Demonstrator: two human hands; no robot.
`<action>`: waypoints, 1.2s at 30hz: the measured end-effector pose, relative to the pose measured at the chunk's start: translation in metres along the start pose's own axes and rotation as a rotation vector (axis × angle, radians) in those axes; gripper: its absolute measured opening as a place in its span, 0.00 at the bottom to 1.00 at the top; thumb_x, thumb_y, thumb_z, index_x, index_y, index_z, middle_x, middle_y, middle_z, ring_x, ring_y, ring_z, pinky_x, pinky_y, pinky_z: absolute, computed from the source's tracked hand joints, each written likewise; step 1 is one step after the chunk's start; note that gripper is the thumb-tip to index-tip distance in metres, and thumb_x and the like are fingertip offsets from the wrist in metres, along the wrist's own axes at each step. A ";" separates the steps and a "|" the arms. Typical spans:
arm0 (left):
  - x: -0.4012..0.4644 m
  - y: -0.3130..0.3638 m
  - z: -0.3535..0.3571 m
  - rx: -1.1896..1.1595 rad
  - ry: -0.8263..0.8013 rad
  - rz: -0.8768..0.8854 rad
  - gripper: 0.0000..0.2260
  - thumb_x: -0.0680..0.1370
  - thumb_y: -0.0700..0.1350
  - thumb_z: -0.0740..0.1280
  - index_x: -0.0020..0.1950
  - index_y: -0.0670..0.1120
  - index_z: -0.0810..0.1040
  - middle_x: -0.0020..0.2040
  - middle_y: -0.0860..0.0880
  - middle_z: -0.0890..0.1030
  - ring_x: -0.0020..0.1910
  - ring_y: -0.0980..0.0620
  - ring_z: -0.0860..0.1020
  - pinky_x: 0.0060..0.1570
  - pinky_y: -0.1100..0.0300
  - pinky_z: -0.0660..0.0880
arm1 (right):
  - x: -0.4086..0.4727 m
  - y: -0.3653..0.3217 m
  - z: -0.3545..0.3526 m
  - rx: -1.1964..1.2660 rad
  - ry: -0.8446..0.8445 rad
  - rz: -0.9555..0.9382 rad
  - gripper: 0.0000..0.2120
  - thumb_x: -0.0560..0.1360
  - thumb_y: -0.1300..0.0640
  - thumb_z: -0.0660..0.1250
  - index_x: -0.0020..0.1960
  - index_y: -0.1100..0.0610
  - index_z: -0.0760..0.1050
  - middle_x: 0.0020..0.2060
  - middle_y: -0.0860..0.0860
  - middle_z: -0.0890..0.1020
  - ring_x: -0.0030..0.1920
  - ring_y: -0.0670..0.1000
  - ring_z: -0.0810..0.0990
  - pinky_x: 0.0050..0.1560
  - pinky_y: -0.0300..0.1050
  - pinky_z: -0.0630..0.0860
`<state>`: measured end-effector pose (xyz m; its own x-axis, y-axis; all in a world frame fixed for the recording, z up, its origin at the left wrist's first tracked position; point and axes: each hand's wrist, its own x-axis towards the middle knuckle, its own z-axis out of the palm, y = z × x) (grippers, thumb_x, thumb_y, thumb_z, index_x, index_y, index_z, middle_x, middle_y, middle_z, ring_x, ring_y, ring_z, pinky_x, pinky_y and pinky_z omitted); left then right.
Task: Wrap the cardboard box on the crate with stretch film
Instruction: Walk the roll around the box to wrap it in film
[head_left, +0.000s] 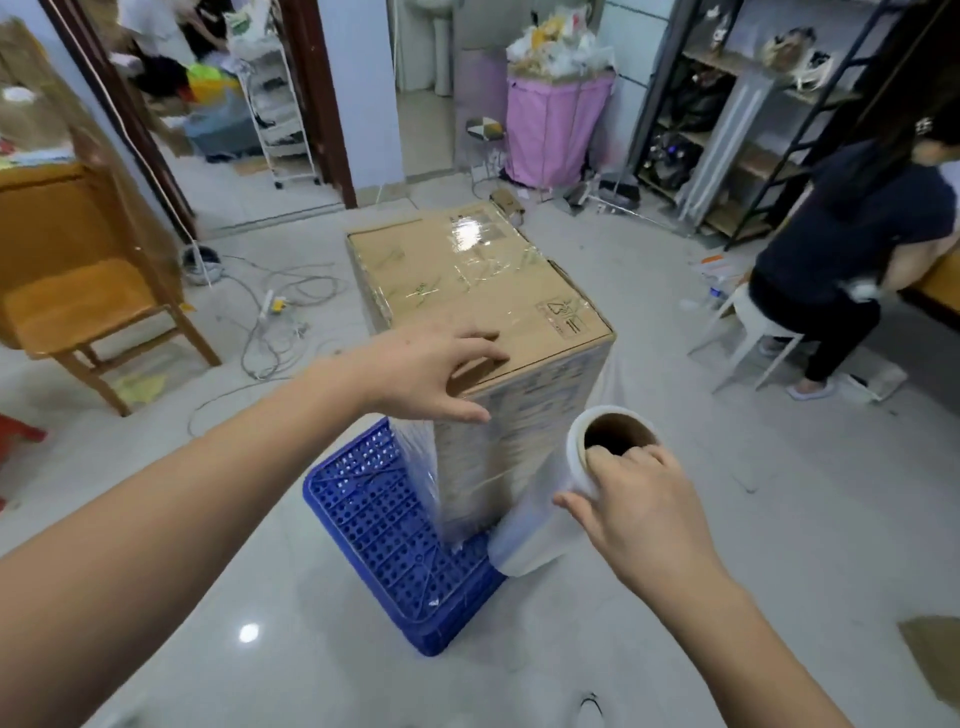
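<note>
Glossy tiled floor (727, 519), cluttered room; left hand (426, 379) flat on cardboard box (467, 280); right hand (639, 509) grasping film roll (550, 525).

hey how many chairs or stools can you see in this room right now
3. A wooden chair at the left by the table, a small patterned stool by the pink hamper at the back, and a white stool under the seated person at right. Others may be hidden.
</note>
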<state>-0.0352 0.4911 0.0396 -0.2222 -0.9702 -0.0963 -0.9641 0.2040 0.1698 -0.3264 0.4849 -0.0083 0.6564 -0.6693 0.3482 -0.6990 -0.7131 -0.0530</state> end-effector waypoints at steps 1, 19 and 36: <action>-0.008 -0.005 0.003 0.026 -0.005 0.032 0.39 0.75 0.73 0.63 0.82 0.59 0.59 0.83 0.53 0.58 0.79 0.51 0.59 0.77 0.51 0.59 | -0.001 -0.006 0.001 -0.013 0.001 0.055 0.25 0.66 0.46 0.78 0.35 0.51 0.60 0.25 0.45 0.62 0.28 0.51 0.62 0.38 0.45 0.71; -0.007 0.003 0.046 0.225 0.259 -0.024 0.30 0.82 0.66 0.55 0.82 0.60 0.54 0.84 0.54 0.57 0.82 0.50 0.57 0.80 0.47 0.51 | -0.018 -0.013 -0.013 -0.026 -0.082 -0.077 0.30 0.57 0.40 0.81 0.27 0.53 0.61 0.21 0.45 0.60 0.29 0.51 0.58 0.28 0.43 0.67; -0.011 0.001 0.057 0.203 0.331 -0.042 0.29 0.80 0.64 0.62 0.79 0.58 0.64 0.81 0.53 0.64 0.80 0.49 0.63 0.77 0.47 0.57 | 0.010 -0.083 -0.005 -0.006 -0.183 -0.277 0.24 0.59 0.39 0.79 0.30 0.53 0.68 0.22 0.47 0.71 0.26 0.51 0.67 0.41 0.43 0.75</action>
<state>-0.0423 0.5095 -0.0147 -0.1547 -0.9613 0.2279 -0.9879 0.1524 -0.0279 -0.2628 0.5385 0.0043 0.8615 -0.4769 0.1743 -0.4882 -0.8724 0.0259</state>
